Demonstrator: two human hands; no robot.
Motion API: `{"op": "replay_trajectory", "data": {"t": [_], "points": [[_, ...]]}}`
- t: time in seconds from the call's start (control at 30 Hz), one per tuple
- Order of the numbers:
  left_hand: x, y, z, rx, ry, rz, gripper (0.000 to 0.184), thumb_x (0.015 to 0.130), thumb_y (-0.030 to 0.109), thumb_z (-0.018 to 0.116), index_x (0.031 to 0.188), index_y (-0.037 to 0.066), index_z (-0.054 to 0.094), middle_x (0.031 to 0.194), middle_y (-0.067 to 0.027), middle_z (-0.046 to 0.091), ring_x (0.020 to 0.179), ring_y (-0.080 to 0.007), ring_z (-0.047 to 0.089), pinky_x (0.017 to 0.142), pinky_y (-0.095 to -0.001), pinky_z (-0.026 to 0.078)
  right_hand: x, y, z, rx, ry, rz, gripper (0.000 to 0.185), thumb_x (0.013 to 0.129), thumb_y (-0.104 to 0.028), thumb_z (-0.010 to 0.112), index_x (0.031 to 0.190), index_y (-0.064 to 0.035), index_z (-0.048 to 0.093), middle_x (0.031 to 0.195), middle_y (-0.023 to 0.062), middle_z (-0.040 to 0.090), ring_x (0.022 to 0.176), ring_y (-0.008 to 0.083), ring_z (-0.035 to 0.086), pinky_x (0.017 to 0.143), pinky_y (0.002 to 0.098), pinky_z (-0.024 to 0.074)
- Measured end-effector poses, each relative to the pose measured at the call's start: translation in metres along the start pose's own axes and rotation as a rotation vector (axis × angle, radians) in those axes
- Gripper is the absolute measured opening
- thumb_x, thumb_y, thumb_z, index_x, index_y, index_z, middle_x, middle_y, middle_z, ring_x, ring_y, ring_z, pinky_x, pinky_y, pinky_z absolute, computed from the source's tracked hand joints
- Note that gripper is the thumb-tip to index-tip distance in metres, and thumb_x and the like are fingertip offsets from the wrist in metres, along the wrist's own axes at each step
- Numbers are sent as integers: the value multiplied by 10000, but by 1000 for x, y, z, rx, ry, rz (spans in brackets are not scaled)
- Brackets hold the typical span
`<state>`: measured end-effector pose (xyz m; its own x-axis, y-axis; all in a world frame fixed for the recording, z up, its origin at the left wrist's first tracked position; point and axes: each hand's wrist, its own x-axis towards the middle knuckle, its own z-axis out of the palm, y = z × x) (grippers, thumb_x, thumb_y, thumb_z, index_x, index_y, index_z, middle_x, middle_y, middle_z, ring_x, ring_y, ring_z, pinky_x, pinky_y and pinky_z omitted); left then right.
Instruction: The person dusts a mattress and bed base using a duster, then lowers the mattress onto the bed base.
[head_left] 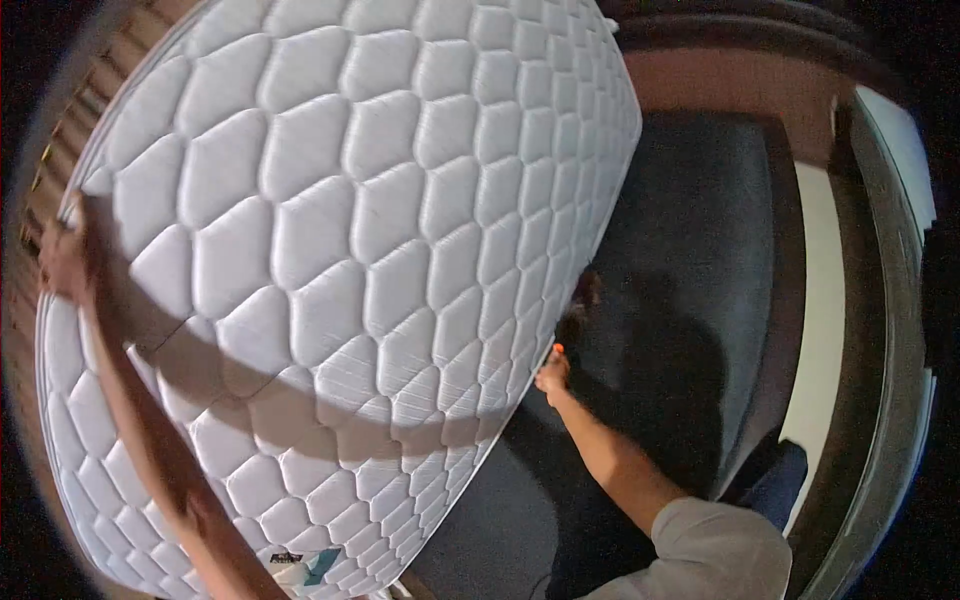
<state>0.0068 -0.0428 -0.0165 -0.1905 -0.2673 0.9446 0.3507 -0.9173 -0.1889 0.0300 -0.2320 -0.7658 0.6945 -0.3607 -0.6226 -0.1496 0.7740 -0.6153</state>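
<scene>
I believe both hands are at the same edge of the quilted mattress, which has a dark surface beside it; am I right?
Not quite: the head view shows the left hand and right hand at opposite edges of the quilted mattress; the dark surface is indeed beside it.

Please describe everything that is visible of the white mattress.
The mattress is white, apparently quilted fabric stitched in rounded hexagonal cells, with a piped edge and a dark and teal label low in view. It is tilted up beside a dark surface, a shadow across its face. The left hand holds one edge; the right hand is at the opposite edge, its grip unclear.
</scene>
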Motion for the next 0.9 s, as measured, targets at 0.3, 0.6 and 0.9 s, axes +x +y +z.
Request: {"op": "replay_trajectory", "data": {"t": [0.3,0.6,0.9], "points": [[21,-58,13,-529,-383,348,440,900,432,421,1145,74,496,1170,-126,544,1096,-276,522,914,-507,344,-124,-168,52,185,-205,-713,299,937,-285,449,1169,-104,396,717,11,437,521,92,438,421,256,406],[-2,-167,-30,106,-265,88,537,857,585,417,965,102,626,956,-89,627,897,-274,596,860,-460,388,-198,-357,168,-167,-352,-1339,248,937,-262,411,1068,-63,479,721,81,550,569,174,558,543,336,443],[-9,-152,-54,-234,-276,16,428,825,504,544,965,100,576,902,-93,636,873,-257,595,866,-410,366,-235,-339,182,-384,-466,-1529,335,958,-323,331,1096,-70,502,714,116,571,662,304,576,618,413,448]]}}
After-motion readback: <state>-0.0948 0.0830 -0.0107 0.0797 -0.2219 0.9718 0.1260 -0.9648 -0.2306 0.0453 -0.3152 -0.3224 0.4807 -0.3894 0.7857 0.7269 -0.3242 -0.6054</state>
